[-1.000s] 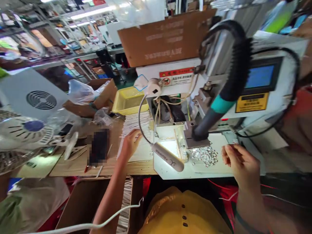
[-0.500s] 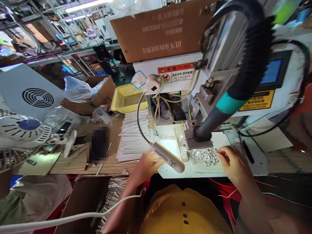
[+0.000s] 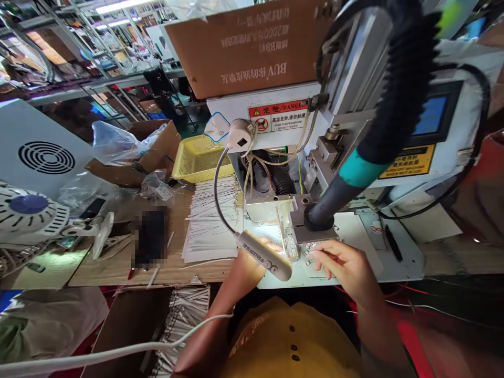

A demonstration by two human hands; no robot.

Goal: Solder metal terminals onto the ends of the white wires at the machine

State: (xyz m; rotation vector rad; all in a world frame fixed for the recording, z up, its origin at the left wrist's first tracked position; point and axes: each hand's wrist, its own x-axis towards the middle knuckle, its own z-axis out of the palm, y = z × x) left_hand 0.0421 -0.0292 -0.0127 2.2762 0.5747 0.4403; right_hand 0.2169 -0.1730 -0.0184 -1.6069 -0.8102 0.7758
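My right hand (image 3: pixel 344 265) rests on the white machine plate (image 3: pixel 354 231), fingers pinched together over a pile of small silver parts (image 3: pixel 315 251) that it mostly covers. What it pinches is too small to make out. My left hand (image 3: pixel 252 260) sits at the plate's front edge, largely hidden behind the grey gooseneck lamp head (image 3: pixel 264 255); its fingers do not show clearly. Just beyond both hands stands the machine's press head (image 3: pixel 299 220) with thin wires (image 3: pixel 284 236) hanging under it.
A stack of white wire strips (image 3: pixel 208 220) lies left of the plate, with a yellow basket (image 3: pixel 199 160) behind. A thick black and teal hose (image 3: pixel 366 147) arcs over the machine. Cardboard boxes (image 3: pixel 153 149), fans (image 3: pixel 27 210) and a dark blurred object (image 3: pixel 149 236) crowd the left bench.
My right hand has slid left from the plate's right side onto the silver parts. My left hand left the white strips and came in under the lamp head.
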